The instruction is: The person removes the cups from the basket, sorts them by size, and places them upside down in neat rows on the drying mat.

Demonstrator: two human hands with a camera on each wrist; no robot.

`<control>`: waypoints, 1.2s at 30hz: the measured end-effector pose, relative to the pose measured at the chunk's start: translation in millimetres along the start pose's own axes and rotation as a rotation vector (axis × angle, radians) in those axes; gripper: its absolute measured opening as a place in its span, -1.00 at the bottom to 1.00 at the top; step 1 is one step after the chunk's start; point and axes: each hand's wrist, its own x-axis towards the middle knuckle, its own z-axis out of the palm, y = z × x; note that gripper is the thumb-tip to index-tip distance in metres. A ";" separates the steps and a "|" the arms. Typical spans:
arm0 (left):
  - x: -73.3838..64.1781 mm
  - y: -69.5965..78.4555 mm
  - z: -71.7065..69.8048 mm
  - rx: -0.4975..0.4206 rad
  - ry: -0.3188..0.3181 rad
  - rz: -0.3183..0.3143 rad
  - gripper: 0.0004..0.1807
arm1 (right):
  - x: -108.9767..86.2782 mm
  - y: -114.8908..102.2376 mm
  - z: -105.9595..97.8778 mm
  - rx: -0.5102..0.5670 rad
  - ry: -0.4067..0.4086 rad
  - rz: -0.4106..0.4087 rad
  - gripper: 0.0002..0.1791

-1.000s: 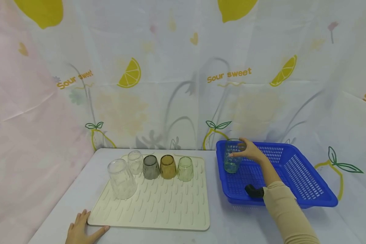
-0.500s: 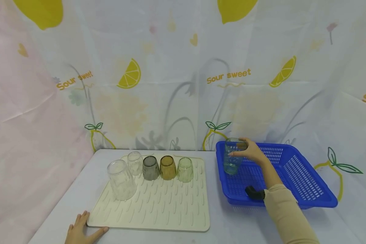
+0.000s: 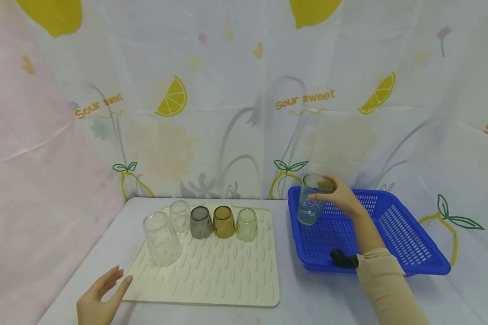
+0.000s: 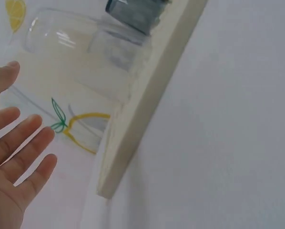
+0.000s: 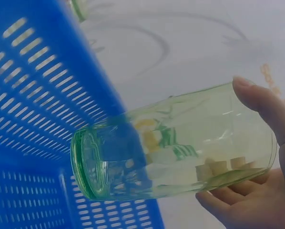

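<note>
In the head view my right hand (image 3: 341,196) grips a tall green-tinted glass (image 3: 309,210) near its rim, thumb on one side and fingers on the other. The glass, slightly tilted, is over the left part of the blue basket (image 3: 415,234). The right wrist view shows its thick green base (image 5: 87,164) pointing away from the hand. My left hand (image 3: 99,298) hovers by the front-left corner of the cream drying mat (image 3: 211,280), fingers extended and holding nothing. Nearest to it on the mat is a large clear glass (image 3: 162,239).
Along the mat's back stand a small clear glass (image 3: 180,216), a grey glass (image 3: 201,222), an amber glass (image 3: 224,222) and a pale green glass (image 3: 247,225). A lemon-print curtain (image 3: 227,135) hangs behind the white table (image 3: 305,302).
My right hand has lifted the green-tinted glass slightly and tilted it. My left hand has come up off the table beside the mat's corner.
</note>
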 end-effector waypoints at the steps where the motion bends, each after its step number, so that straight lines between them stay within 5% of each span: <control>1: 1.5 4.3 0.5 -0.025 -0.001 0.031 -0.60 | -1.3 -2.6 -0.7 0.005 0.001 -0.006 0.05; 11: 12.0 47.8 16.9 -0.153 -0.169 0.138 -0.62 | -11.9 -29.3 -1.9 0.100 -0.006 -0.085 -0.02; 19: 17.4 76.9 39.5 -0.328 -0.367 0.314 -0.60 | -18.6 -46.2 3.1 0.100 -0.026 -0.149 -0.02; 28: 23.1 110.1 71.4 -0.462 -0.576 0.331 -0.60 | -30.0 -61.8 16.4 0.172 -0.077 -0.231 -0.07; 36: 24.2 133.3 101.6 -0.514 -0.679 0.358 -0.58 | -39.8 -70.7 34.3 0.138 -0.106 -0.258 -0.04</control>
